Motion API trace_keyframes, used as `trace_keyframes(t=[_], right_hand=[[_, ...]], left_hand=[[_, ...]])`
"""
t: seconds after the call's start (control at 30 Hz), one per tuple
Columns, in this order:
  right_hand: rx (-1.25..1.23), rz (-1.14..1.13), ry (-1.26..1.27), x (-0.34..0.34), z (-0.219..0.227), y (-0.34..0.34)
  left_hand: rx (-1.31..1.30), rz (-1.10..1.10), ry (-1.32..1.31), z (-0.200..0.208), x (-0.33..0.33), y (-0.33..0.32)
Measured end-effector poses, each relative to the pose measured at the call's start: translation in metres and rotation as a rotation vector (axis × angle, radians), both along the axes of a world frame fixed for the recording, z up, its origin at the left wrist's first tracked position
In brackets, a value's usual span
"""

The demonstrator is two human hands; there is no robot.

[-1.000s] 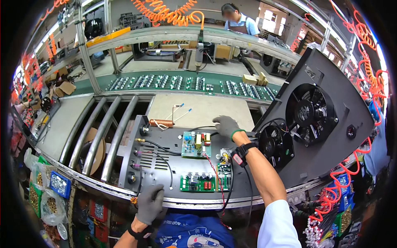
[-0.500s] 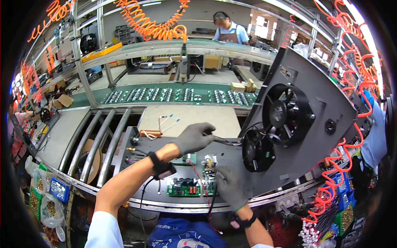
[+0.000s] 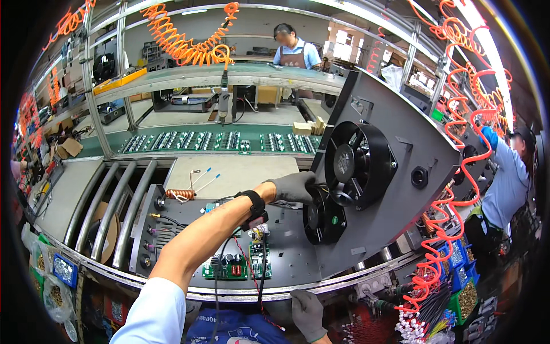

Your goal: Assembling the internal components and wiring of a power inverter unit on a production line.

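Note:
My left hand [image 3: 291, 187], in a grey glove, reaches across the metal chassis [image 3: 295, 266] to the wiring by the small black fan [image 3: 322, 221]. Its fingers curl in there, and what they grip is hidden. Just above is the large black fan [image 3: 350, 163], fixed like the small one to an upright dark panel [image 3: 389, 223]. My right hand [image 3: 307, 314], also gloved, is off the chassis, just below the bench's front rail, its fingers loosely bent with nothing visible in them. Under my left forearm lies a green circuit board [image 3: 232, 270] with red and black wires.
A copper coil [image 3: 180, 195] sits at the chassis's back left, beside metal rollers [image 3: 134, 212]. Rows of small circuit boards [image 3: 212, 141] line the far green belt. Red coiled hoses [image 3: 452, 223] hang on the right above parts bins [image 3: 467, 301]. Co-workers stand behind and at right.
My left hand has moved toward the small fan. My right hand has left the circuit board and dropped below the front rail. The view has swung right, showing more of the co-worker there.

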State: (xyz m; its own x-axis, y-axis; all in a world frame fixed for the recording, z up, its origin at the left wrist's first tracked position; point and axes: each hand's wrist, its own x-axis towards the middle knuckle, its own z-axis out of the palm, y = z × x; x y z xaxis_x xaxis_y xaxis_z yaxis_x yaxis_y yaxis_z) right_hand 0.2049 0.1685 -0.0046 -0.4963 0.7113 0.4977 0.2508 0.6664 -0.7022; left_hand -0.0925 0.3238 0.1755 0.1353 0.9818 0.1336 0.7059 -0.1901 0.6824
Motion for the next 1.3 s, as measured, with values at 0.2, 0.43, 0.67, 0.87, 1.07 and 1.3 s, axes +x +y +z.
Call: trace_keyframes(t=[0.2, 0.43, 0.67, 0.87, 1.07, 1.3], right_hand=[[-0.073, -0.031, 0.042, 0.003, 0.006, 0.006], [-0.036, -0.329, 0.183, 0.032, 0.056, 0.042], [-0.129, -0.142, 0.465, 0.032, 0.152, 0.069], [-0.14, -0.19, 0.041, 0.028, 0.195, 0.074], [0.036, -0.341, 0.074, 0.011, 0.19, 0.069], [0.111, -0.428, 0.092, -0.005, 0.175, 0.067]], left_hand=[[-0.02, 0.146, -0.106, -0.002, -0.007, -0.03], [0.018, 0.219, -0.357, 0.001, 0.091, -0.163], [0.105, 0.156, -0.325, 0.006, 0.192, -0.173], [0.432, 0.254, 0.151, -0.002, 0.196, -0.153], [0.593, 0.288, 0.367, -0.024, 0.189, -0.133], [0.47, 0.119, -0.03, -0.063, 0.188, -0.135]])
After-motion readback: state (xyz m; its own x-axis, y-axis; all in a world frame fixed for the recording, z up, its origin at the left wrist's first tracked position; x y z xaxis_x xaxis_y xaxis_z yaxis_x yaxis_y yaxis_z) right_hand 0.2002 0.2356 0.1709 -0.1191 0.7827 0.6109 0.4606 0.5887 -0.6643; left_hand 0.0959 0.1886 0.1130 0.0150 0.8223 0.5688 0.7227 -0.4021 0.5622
